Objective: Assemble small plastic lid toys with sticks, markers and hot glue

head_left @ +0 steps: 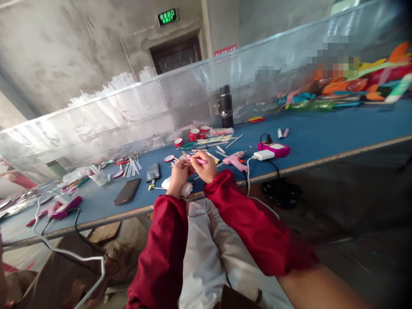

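My right hand (207,167) is closed around a slim pink pen-shaped tool (200,161), whose exact kind I cannot make out. Close against it, my left hand (180,172) is closed with its fingertips pinched together; whatever they hold is too small to name. Both hands are just above the near edge of the blue table. Under and beside the left wrist lies a white crumpled bundle (186,189). A pink glue gun (236,160) rests to the right of my right hand. Behind the hands lie a round red-rimmed lid (169,159) and several white sticks.
A phone (127,191) and a small dark device with a cable (153,172) lie to the left. Red-patterned tape rolls (194,134) and a black bottle (225,107) stand behind. At right is a magenta power strip (279,149) with cords over the table edge (309,158).
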Tool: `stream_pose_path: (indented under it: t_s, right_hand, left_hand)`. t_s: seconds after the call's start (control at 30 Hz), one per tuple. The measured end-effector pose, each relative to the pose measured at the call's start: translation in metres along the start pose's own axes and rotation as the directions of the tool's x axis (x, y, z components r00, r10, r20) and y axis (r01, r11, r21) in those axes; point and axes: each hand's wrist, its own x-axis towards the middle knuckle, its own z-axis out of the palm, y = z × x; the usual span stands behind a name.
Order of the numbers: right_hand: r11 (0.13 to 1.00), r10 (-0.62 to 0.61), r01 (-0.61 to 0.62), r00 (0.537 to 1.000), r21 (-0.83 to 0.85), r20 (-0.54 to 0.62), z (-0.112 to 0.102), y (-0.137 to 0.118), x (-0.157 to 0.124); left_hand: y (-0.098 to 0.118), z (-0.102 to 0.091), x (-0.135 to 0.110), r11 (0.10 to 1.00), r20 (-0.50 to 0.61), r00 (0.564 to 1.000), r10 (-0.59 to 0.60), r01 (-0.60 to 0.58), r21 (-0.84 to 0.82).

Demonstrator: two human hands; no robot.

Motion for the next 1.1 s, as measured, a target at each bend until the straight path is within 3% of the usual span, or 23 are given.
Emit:
stream_pose_path:
  t_s: [1.1]
  right_hand:
    - [0.999, 0.047, -0.047, 0.999, -0.026, 0.005, -0.0005, -0.0006, 0.0002]
  left_hand:
    - [-0.0048, -0.0025, 0.0024, 0.999, 0.011, 0.999, 0.031, -0.031, 0.03]
